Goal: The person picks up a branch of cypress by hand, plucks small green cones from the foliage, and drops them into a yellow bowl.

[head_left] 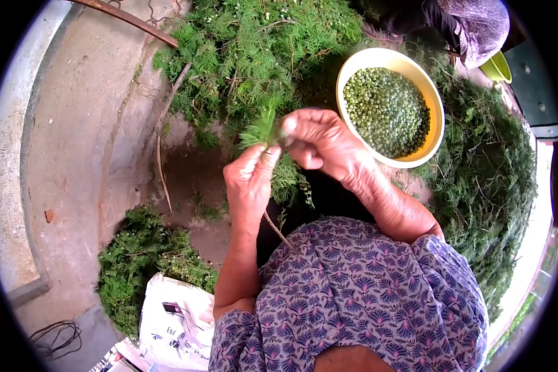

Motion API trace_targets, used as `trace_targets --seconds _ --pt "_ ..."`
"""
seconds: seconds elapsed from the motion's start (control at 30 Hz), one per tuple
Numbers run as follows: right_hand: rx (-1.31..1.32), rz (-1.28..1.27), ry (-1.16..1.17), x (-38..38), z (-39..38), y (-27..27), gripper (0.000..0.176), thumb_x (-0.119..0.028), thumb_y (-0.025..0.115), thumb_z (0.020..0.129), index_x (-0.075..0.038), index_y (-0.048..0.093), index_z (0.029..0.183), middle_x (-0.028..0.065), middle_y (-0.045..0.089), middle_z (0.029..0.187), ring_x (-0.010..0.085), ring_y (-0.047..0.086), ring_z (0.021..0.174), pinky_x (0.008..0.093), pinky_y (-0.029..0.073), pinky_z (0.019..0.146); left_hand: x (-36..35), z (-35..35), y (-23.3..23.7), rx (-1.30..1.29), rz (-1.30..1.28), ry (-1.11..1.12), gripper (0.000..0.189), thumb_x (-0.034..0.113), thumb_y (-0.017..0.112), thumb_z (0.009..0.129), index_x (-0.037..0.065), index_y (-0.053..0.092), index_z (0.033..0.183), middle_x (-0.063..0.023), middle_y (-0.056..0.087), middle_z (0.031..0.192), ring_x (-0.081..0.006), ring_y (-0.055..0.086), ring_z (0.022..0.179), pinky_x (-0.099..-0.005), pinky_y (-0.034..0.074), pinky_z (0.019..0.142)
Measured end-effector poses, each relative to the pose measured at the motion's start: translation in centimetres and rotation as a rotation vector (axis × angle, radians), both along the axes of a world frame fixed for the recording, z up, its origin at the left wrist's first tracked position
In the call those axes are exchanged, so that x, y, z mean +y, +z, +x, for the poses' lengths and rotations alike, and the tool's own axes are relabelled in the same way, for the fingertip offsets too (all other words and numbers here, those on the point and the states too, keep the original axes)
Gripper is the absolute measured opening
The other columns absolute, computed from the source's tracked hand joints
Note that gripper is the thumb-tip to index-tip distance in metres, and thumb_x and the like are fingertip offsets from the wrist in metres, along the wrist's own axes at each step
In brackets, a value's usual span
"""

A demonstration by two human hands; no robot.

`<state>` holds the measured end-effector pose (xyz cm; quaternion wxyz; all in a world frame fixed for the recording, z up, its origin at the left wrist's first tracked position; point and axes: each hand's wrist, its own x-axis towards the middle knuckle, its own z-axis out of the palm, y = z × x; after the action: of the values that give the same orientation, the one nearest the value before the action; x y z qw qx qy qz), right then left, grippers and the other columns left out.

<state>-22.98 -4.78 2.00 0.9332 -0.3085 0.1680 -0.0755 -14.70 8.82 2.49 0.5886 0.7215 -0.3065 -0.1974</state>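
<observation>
A green feathery sprig (260,129) is pinched between the thumb and fingers of my left hand (249,177), and its brown stem shows below, running toward my lap. Close beside it on the right is my right hand (325,139), its thumb and index finger pressed together near the sprig and slightly blurred; what they hold, if anything, is too small to make out. Just right of my right hand stands a yellow basin (437,102) with small round green berries (387,111) in it.
Cut green branches (248,56) are piled ahead, with more at the right (483,180) and lower left (136,260). A white sack (173,322) lies near my left elbow. Another person (477,25) in patterned clothing is at the top right, by a green container (497,67).
</observation>
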Motion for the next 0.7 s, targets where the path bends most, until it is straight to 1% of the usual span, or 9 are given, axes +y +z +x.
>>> trace_targets --seconds 0.03,0.17,0.33,0.37,0.4,0.47,0.57,0.6,0.7 --pt "-0.012 0.039 -0.035 -0.8 -0.2 -0.5 0.015 -0.015 0.059 0.085 -0.001 0.061 0.08 0.0052 0.057 0.067 0.0079 0.044 0.043 0.0191 0.027 0.035 0.4 0.5 0.6 0.172 -0.025 -0.031 0.014 0.013 0.06 0.084 0.002 0.066 0.089 0.0062 0.049 0.063 -0.003 0.039 0.056 -0.0193 0.029 0.047" --pt "-0.029 -0.077 -0.281 -5.3 -2.3 -0.5 0.012 -0.008 0.05 0.085 0.001 0.051 0.093 0.0116 0.057 0.079 0.0098 0.047 0.053 0.0183 0.035 0.041 1.9 2.8 -1.6 0.633 -0.357 0.251 0.011 0.012 0.061 0.083 0.002 0.063 0.084 -0.0064 0.065 0.079 -0.0127 0.058 0.061 -0.0256 0.047 0.059" --pt "0.496 -0.636 -0.662 -14.1 -8.6 -4.1 0.034 -0.019 0.055 0.086 0.002 0.052 0.113 0.0126 0.06 0.099 0.0173 0.059 0.081 0.0239 0.05 0.064 4.1 6.2 -3.2 0.851 -0.767 -0.068 0.03 0.028 0.045 0.091 0.0 0.054 0.093 0.0011 0.043 0.047 -0.0094 0.036 0.04 -0.033 0.037 0.068" --pt "0.47 -0.739 -0.731 -15.6 -9.9 -5.6 0.037 -0.02 0.055 0.085 -0.001 0.052 0.116 0.0122 0.06 0.102 0.019 0.06 0.083 0.0258 0.049 0.067 4.2 6.4 -3.0 0.843 -0.794 -0.075 0.031 0.03 0.042 0.092 0.0 0.053 0.094 0.0022 0.039 0.045 -0.0091 0.033 0.04 -0.0316 0.034 0.067" --pt "0.709 -1.166 -0.709 -15.7 -11.1 -4.9 0.038 -0.02 0.055 0.084 -0.004 0.052 0.118 0.0109 0.059 0.107 0.0187 0.059 0.082 0.0265 0.046 0.071 4.3 6.5 -2.9 0.838 -0.82 -0.08 0.032 0.031 0.04 0.093 0.001 0.052 0.094 0.0033 0.034 0.043 -0.0088 0.03 0.039 -0.0301 0.03 0.067" --pt "0.943 -1.336 -0.72 -19.4 -13.5 -8.1 0.037 -0.021 0.056 0.082 -0.007 0.054 0.116 0.01 0.061 0.103 0.0179 0.058 0.082 0.0271 0.043 0.074 4.3 6.4 -2.5 0.824 -0.865 -0.083 0.032 0.031 0.04 0.093 0.002 0.052 0.095 0.0034 0.034 0.043 -0.0088 0.029 0.04 -0.0299 0.03 0.067" --pt "0.95 -1.195 -0.842 -17.1 -11.9 -6.7 0.032 -0.02 0.058 0.081 -0.006 0.059 0.111 0.0084 0.064 0.096 0.0163 0.058 0.078 0.0264 0.044 0.072 4.5 6.7 -2.9 0.806 -0.949 -0.114 0.031 0.031 0.039 0.093 0.002 0.052 0.096 0.0036 0.032 0.043 -0.0086 0.029 0.041 -0.0298 0.029 0.066" --pt "0.684 -1.2 -0.886 -16.6 -11.1 -7.7 0.028 -0.016 0.058 0.082 -0.005 0.061 0.107 0.0084 0.065 0.09 0.0152 0.058 0.073 0.0258 0.045 0.065 4.6 6.7 -3.0 0.813 -0.983 -0.135 0.031 0.031 0.039 0.093 0.003 0.052 0.096 0.0038 0.032 0.043 -0.0085 0.028 0.041 -0.0299 0.029 0.066" --pt "0.42 -1.045 -0.651 -8.4 -5.5 -2.2 0.021 -0.008 0.056 0.082 0.0 0.061 0.101 0.0096 0.064 0.085 0.0137 0.061 0.073 0.0245 0.051 0.061 4.8 6.3 -3.0 0.81 -0.96 -0.012 0.027 0.03 0.043 0.091 0.005 0.054 0.094 0.0031 0.034 0.044 -0.0102 0.027 0.04 -0.0282 0.031 0.067"
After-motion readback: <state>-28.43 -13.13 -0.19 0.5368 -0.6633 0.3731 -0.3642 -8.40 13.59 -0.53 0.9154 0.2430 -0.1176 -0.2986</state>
